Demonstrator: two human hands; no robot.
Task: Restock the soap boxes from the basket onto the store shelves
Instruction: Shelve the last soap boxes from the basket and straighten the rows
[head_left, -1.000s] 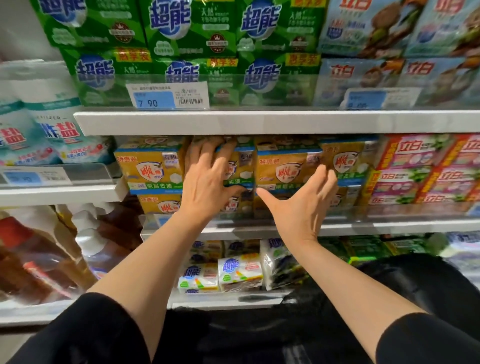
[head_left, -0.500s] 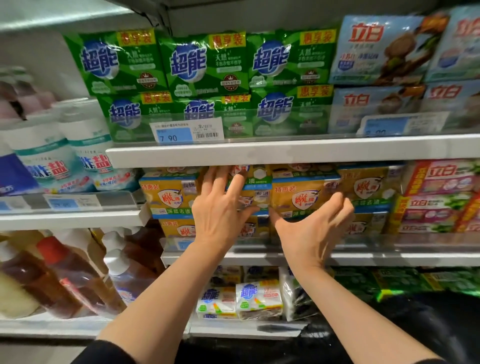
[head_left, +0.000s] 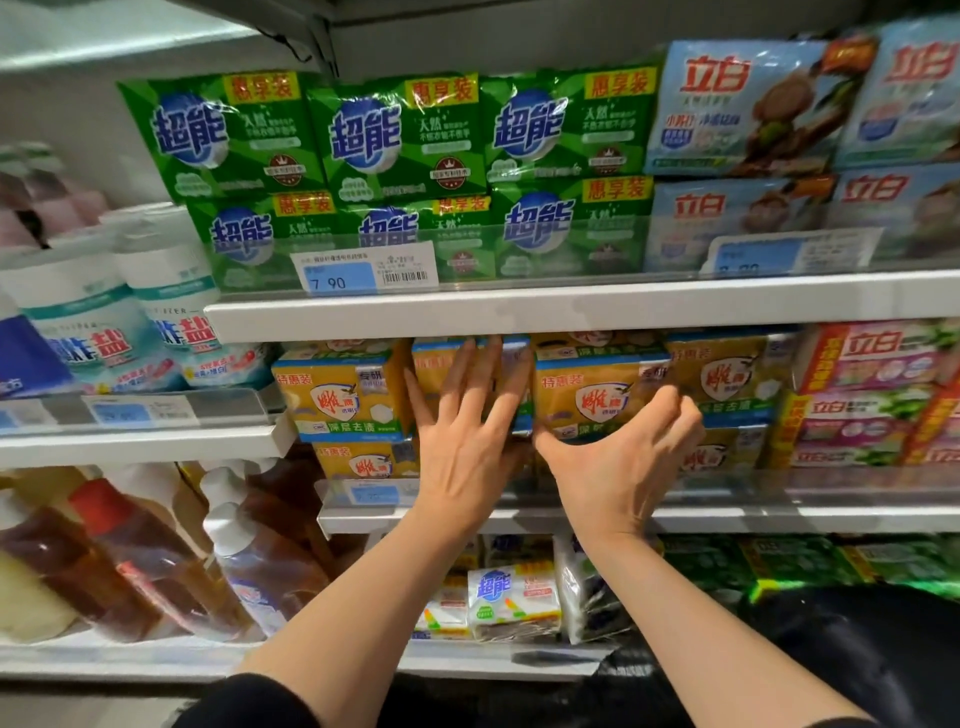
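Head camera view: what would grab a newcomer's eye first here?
Two bare hands reach into the middle shelf: the left hand lies flat against the yellow soap boxes, and the right hand curls its fingers at the box beside it. Above them, bright green soap packs fill the upper shelf, with a 7.90 price tag in front.

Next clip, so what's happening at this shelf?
A person is straightening yellow soap boxes on the middle shelf. The left hand lies flat with straight fingers against one yellow soap box in the top row. The right hand curls its fingers over the front of the neighbouring yellow box. Green soap packs fill the shelf above. The basket cannot be made out clearly.
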